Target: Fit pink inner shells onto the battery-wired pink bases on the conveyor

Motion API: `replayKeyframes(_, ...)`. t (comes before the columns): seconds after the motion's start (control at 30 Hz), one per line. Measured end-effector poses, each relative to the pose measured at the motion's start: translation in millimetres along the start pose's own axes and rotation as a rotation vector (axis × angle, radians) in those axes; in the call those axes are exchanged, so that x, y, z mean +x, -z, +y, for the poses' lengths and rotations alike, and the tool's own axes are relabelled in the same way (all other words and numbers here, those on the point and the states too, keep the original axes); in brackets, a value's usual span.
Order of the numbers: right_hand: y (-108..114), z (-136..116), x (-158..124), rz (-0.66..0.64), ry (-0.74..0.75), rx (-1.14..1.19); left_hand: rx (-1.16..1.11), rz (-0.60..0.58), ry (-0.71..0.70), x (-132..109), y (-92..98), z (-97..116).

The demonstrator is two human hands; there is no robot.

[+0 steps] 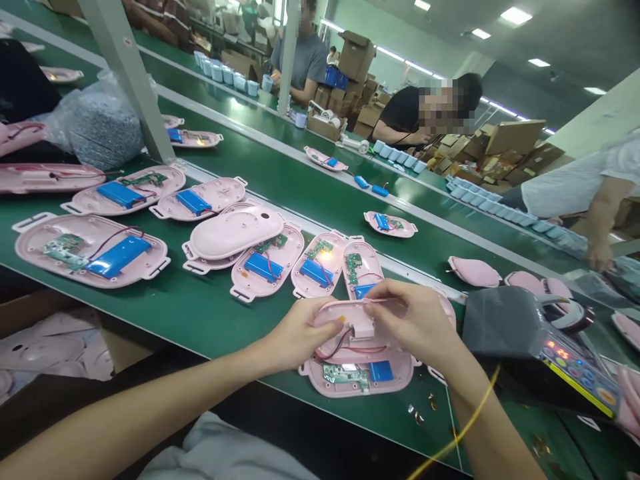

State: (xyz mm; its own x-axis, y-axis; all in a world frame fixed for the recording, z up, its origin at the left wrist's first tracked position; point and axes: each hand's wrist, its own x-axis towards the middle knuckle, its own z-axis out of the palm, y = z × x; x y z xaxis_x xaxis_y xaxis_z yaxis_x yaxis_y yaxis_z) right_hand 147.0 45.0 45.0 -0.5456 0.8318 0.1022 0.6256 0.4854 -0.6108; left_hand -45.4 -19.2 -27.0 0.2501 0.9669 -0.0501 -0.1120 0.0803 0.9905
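A pink housing shell [351,309] is being pinched between the left grip [295,333] and the right grip [413,320], its long axis spanning both.

We log a bag of grey parts [103,127] at far left, stacked cardboard boxes [356,57] beyond, a co-worker [400,113] across the green conveyor [280,160], and a black keypad unit [530,347] at right.

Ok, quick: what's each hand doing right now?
Left hand: closed, holding the left end of a pink plastic housing.
Right hand: closed, holding the same housing's right side.
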Motion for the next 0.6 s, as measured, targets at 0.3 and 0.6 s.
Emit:
replayKeyframes(0.3,-6.2,-7.5,-29.5,0.14,0.104,0.069,0.333,0.033,-0.073,-6.1,-5.5,0.0)
replayKeyframes(0.6,-58.6,-1.5,-83.1,0.827,0.623,-0.357,0.832,-0.322,-0.28,-28.8,29.7,30.4)
